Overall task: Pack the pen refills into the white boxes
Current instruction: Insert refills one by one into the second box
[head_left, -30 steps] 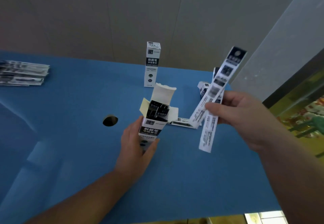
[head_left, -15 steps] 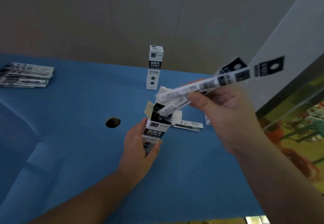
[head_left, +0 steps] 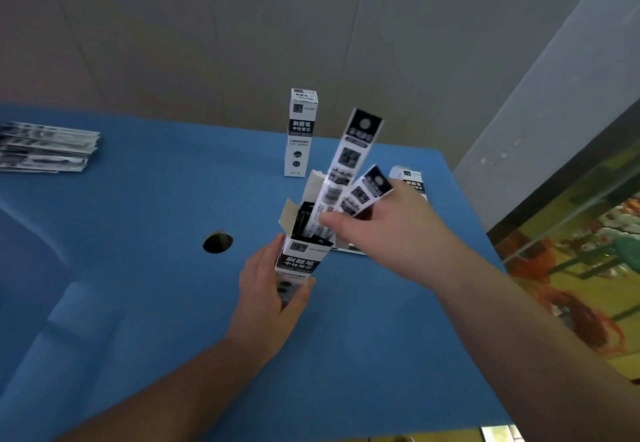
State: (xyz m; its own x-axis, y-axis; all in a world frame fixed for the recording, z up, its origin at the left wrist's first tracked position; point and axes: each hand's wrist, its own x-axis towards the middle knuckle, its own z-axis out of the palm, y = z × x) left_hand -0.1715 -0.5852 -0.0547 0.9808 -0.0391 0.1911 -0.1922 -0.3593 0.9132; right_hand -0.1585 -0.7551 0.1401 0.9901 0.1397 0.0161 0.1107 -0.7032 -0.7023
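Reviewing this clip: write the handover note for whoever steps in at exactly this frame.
Left hand grips the open white box upright, above the blue table.
Right hand pinches two refill packets, lower ends at the box mouth, tops sticking out.
Dark refills already show inside the box.
Done: one closed box stands at the far edge; another box lies behind the right hand.
Left: push both packets fully in, close the flaps, then pack the stack of packets at far left.
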